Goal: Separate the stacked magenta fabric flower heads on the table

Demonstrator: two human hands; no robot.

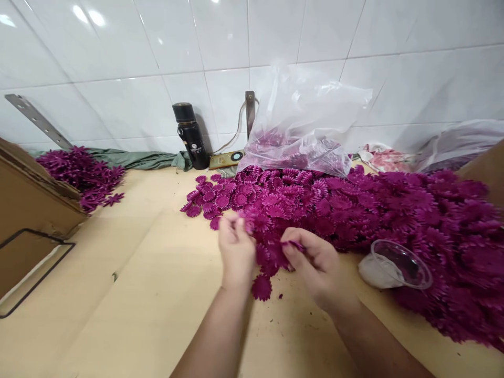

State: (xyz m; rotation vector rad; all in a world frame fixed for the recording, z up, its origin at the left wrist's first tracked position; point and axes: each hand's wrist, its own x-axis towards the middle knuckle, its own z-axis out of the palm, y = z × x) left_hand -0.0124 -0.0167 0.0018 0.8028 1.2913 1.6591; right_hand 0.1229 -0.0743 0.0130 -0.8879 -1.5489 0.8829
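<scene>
Over the near edge of a heap of purple artificial flower layers [334,205], my left hand [236,247] is closed in a pinch. A motion-blurred purple flower layer [248,219] shows at its fingertips. To its right, my right hand [313,262] pinches another purple flower layer [294,245] between thumb and fingers, seen nearly edge-on. Below and between both hands, a single round scalloped flower layer [262,287] lies flat on the wooden tabletop [157,294].
A clear plastic cup [417,268] lies tipped beside the heap, with whitish material in it. Behind stand a black flask [192,139] and a clear plastic bag [303,121]. At left are star-shaped purple pieces [86,173], a cardboard box [31,194] and a black wire frame [51,275].
</scene>
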